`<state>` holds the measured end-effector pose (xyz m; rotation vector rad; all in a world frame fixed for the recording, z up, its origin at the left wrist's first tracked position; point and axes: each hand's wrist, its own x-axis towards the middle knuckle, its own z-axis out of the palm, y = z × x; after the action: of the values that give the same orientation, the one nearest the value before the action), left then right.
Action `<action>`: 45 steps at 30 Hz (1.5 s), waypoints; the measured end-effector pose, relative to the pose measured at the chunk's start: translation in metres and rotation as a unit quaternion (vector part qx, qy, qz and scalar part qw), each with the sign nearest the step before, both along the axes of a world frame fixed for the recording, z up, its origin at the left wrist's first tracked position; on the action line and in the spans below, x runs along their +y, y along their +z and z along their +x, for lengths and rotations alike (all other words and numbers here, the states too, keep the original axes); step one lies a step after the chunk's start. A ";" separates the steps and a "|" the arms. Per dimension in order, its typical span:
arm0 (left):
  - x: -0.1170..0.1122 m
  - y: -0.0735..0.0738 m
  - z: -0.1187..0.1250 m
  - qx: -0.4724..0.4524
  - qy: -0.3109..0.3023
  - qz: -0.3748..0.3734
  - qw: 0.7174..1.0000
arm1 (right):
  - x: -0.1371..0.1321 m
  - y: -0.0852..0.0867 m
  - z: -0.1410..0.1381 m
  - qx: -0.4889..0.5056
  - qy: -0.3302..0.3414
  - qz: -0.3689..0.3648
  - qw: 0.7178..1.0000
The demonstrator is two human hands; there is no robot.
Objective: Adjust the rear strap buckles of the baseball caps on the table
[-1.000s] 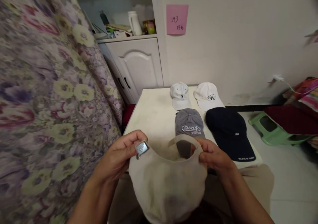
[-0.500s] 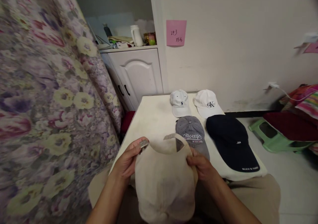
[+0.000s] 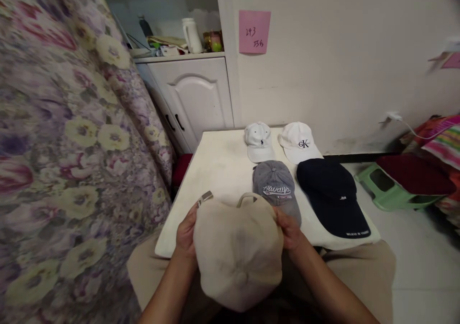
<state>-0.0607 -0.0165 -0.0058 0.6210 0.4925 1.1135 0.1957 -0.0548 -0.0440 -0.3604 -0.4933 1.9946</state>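
Note:
I hold a beige baseball cap (image 3: 237,252) over my lap, crown up, its back strap and metal buckle (image 3: 204,198) pointing away from me. My left hand (image 3: 186,233) grips the cap's left side and my right hand (image 3: 290,230) grips its right side, fingers curled on the fabric. Just beyond, on a small cream table (image 3: 219,170), lie a grey cap (image 3: 275,187) with white lettering, a navy cap (image 3: 332,194), a white cap (image 3: 259,139) with a small logo and a white cap (image 3: 300,141) with black letters.
A floral bedspread (image 3: 72,137) fills the left side. A white cabinet (image 3: 196,96) with a jug and clutter stands behind the table. A pink note (image 3: 254,31) is stuck on the wall. A green stool (image 3: 390,187) with dark red cloth sits at the right.
The cap has tipped toward me: its open back, seen earlier, is now hidden and the crown faces up. Both hands have slid down its sides, nearer my body.

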 end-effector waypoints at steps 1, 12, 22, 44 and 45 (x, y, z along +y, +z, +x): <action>0.002 0.000 0.000 0.010 0.012 -0.022 1.000 | -0.001 -0.003 0.000 -0.001 -0.002 -0.002 1.000; -0.002 -0.023 -0.013 -0.058 -0.069 -0.080 0.993 | 0.008 0.000 -0.008 -0.009 -0.110 -0.044 0.993; -0.084 -0.066 -0.021 -0.077 -0.052 -0.093 0.991 | 0.032 0.003 -0.020 0.002 -0.153 -0.113 0.982; 0.034 0.010 -0.052 -0.013 0.102 -0.068 0.992 | 0.001 -0.048 -0.077 -0.044 0.052 -0.062 0.996; 0.063 0.019 -0.042 -0.018 0.105 -0.052 0.993 | 0.000 -0.052 -0.078 -0.051 0.047 -0.057 0.996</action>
<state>-0.1024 0.0464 0.0136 0.4656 0.5913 1.2877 0.1174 -0.0546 -0.0956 -0.5193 -0.4694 2.1081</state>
